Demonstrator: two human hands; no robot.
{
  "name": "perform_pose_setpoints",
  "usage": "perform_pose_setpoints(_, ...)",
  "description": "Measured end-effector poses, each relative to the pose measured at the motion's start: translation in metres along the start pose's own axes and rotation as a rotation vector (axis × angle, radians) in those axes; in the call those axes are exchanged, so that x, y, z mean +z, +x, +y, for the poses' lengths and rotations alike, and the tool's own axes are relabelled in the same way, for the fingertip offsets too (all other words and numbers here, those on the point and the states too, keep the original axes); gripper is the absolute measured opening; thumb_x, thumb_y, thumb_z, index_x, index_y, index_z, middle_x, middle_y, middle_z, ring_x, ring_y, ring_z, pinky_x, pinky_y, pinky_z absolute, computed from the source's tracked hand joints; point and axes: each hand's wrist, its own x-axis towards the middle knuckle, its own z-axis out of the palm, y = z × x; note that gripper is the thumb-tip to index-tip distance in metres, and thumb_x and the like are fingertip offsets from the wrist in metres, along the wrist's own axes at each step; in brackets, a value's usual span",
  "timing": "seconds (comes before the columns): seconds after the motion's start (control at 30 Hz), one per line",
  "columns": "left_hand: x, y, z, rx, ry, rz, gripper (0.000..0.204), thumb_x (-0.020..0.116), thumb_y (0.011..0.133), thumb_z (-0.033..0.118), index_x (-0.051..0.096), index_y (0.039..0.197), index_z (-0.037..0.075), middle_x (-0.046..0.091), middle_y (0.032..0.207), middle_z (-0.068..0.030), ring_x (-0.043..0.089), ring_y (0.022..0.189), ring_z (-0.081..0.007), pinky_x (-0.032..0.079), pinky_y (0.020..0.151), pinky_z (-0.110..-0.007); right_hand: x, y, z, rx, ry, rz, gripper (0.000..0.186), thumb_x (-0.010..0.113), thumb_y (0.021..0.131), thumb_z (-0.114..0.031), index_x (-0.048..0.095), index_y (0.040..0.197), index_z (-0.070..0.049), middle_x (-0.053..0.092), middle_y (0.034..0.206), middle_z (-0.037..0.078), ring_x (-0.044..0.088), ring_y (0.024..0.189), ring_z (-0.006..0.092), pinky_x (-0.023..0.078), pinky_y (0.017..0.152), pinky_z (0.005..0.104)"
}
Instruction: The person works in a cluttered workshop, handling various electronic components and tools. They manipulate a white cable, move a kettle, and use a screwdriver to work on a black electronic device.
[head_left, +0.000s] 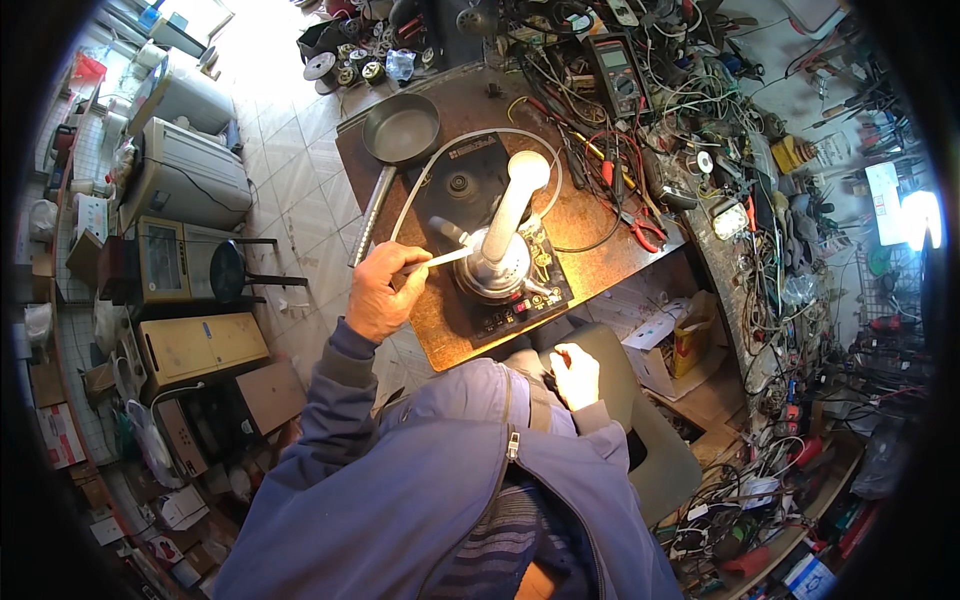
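Note:
My left hand [380, 292] is closed around a thin pale stick [445, 258]. The stick points right, its far end at the rim of a shiny metal pot [492, 276]. Beneath the pot is a black cooktop [480, 322] with small lit marks on its front panel. A pale tube-like piece with a rounded end [515, 205] rises over the pot and hides part of it. By my lap, my right hand [577, 376] rests with fingers loosely curled, and nothing shows in it.
A dark round pan [401, 128] sits at the table's far left corner. Pliers with red handles [646, 235], a multimeter [618, 75] and tangled cables [700, 110] crowd the right side. A stool [240, 270] stands on the tiled floor at left; a cardboard box [665, 355] is at right.

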Motion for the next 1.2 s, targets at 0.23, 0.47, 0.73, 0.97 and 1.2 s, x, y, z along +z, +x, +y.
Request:
perform_pose_setpoints(0.23, 0.0, -0.003, -0.005, -0.05, -0.022, 0.052, 0.015, 0.067, 0.087, 0.002, 0.067, 0.102, -0.001, 0.064, 0.085, -0.0074, 0.058, 0.076, -0.015, 0.047, 0.071, -0.028, 0.0, 0.001, 0.001, -0.02, -0.045, -0.025, 0.019, 0.069, 0.084, -0.015, 0.069, 0.096, 0.0, 0.07, 0.083, 0.018, 0.069, 0.074, 0.0285, 0.055, 0.07, 0.0362)
perform_pose_setpoints(0.47, 0.0, -0.004, -0.02, -0.096, -0.058, 0.145, 0.016, 0.068, 0.088, 0.004, 0.068, 0.104, 0.0, 0.067, 0.089, -0.0086, 0.062, 0.076, -0.0153, 0.049, 0.07, -0.028, 0.003, 0.001, 0.001, -0.024, -0.049, -0.026, 0.018, 0.069, 0.084, -0.014, 0.068, 0.096, 0.0, 0.069, 0.082, 0.017, 0.069, 0.073, 0.0282, 0.054, 0.07, 0.0362)
perform_pose_setpoints(0.73, -0.002, -0.007, -0.054, -0.293, -0.291, 0.252, 0.022, 0.061, 0.098, 0.012, 0.064, 0.114, -0.003, 0.067, 0.094, -0.0039, 0.064, 0.082, -0.009, 0.051, 0.073, -0.023, 0.004, 0.004, 0.001, -0.029, -0.05, -0.017, 0.018, 0.07, 0.084, -0.015, 0.069, 0.094, -0.001, 0.069, 0.08, 0.017, 0.068, 0.071, 0.0273, 0.054, 0.069, 0.0357)
perform_pose_setpoints(0.97, -0.03, 0.026, -0.056, -0.347, -0.287, 0.32, 0.026, 0.059, 0.099, 0.015, 0.063, 0.114, -0.006, 0.067, 0.092, -0.0056, 0.065, 0.08, -0.0099, 0.053, 0.071, -0.024, 0.003, 0.011, 0.006, -0.015, -0.056, -0.06, 0.022, 0.069, 0.085, -0.018, 0.069, 0.097, 0.001, 0.071, 0.082, 0.015, 0.068, 0.072, 0.0239, 0.054, 0.07, 0.0346)
perform_pose_setpoints(1.2, -0.025, 0.026, -0.053, -0.395, -0.495, 0.377, 0.029, 0.056, 0.101, 0.02, 0.058, 0.118, -0.004, 0.066, 0.096, -0.0082, 0.066, 0.086, -0.0139, 0.054, 0.074, -0.026, -0.001, 0.032, 0.007, -0.05, -0.058, -0.048, 0.018, 0.07, 0.084, -0.017, 0.069, 0.094, -0.001, 0.069, 0.077, 0.016, 0.068, 0.069, 0.0251, 0.053, 0.068, 0.0356)
